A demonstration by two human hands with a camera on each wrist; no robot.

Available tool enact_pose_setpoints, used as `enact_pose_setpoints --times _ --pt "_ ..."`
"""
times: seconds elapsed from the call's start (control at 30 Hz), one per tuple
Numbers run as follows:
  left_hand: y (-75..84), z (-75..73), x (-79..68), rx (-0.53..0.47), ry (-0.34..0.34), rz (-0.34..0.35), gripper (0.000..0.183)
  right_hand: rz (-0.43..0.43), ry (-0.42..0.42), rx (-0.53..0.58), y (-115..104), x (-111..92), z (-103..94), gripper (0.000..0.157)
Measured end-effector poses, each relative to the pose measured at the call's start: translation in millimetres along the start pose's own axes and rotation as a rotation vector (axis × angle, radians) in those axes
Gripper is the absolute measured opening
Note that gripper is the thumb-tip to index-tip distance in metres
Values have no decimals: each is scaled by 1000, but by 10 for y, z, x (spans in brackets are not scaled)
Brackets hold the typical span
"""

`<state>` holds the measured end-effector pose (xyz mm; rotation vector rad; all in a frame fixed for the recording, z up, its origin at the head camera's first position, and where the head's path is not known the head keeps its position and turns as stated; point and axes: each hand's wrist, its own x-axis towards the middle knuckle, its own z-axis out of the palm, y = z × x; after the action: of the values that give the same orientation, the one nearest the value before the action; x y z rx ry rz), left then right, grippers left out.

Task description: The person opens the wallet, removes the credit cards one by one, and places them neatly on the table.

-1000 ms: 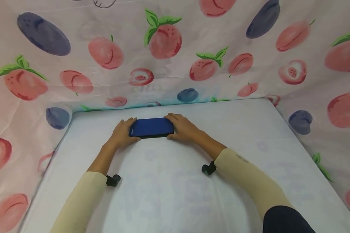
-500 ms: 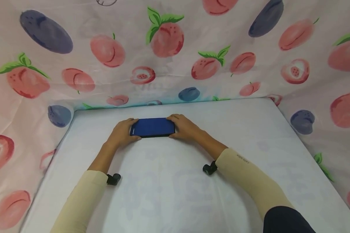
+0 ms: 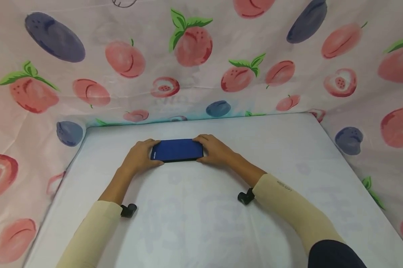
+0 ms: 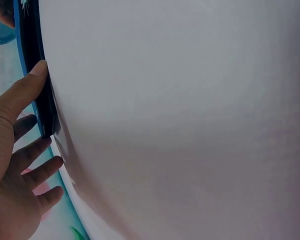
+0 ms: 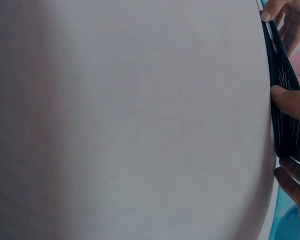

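A flat oblong blue wallet [image 3: 178,150] with dark edges lies crosswise between both hands near the far side of the table, a small pale mark at its left end. My left hand [image 3: 138,156] grips the left end, thumb on the near edge and fingers at the far corner. At the right end my right hand [image 3: 215,149] holds it in the same way. The right wrist view shows the near side of the wallet [image 5: 286,132] as dark layers with thin pale lines. In the left wrist view the last fingers of the left hand [image 4: 12,165] spread apart below the wallet's end.
A white-covered table [image 3: 201,208] spreads under the arms. Behind it and along both sides hangs a pale curtain [image 3: 201,83] printed with peaches and dark blue fruit. Small black cameras [image 3: 246,196] sit at the cuffs of the beige sleeves [image 3: 288,204].
Both hands have drawn the wallet slightly toward the person, and less of its dark near side shows in the head view. The grip at each end stays the same.
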<state>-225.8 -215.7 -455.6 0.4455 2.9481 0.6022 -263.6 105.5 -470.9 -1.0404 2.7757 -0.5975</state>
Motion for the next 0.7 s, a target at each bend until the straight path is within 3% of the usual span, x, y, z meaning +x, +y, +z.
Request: enact_pose_setpoints --times 0.4,0.7 --pt "55 5 -108 24 4 10 86 -7 -3 -12 -49 -123 18 80" --pt "123 13 -198 126 2 50 84 -33 -14 -40 -112 -215 18 78"
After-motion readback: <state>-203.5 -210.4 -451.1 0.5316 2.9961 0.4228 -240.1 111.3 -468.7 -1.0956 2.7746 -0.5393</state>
